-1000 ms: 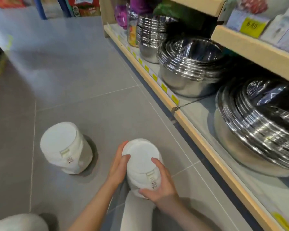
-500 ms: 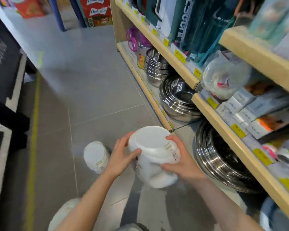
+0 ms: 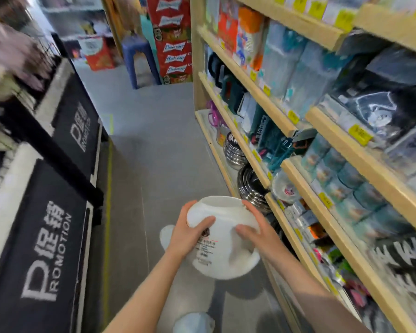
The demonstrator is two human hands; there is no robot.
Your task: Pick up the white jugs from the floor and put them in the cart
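Observation:
I hold a white jug [image 3: 222, 239] up in the air in the lower middle of the head view, bottom side up, its printed label facing me. My left hand [image 3: 186, 233] grips its left side and my right hand [image 3: 255, 229] grips its right side. A second white jug [image 3: 166, 236] stands on the grey floor behind my left hand, mostly hidden. A third white jug [image 3: 193, 323] shows at the bottom edge below my arms. No cart is plainly visible.
Wooden shelves [image 3: 298, 205] with steel bowls [image 3: 252, 183] and packaged goods run along the right. A black promotion stand [image 3: 46, 236] lines the left. The grey-tiled aisle [image 3: 154, 152] runs ahead to a blue stool [image 3: 139, 61] and red boxes [image 3: 174, 39].
Both hands have lifted the jug from the floor to well above it. My view has risen and tilted up, so the aisle and upper shelves now show.

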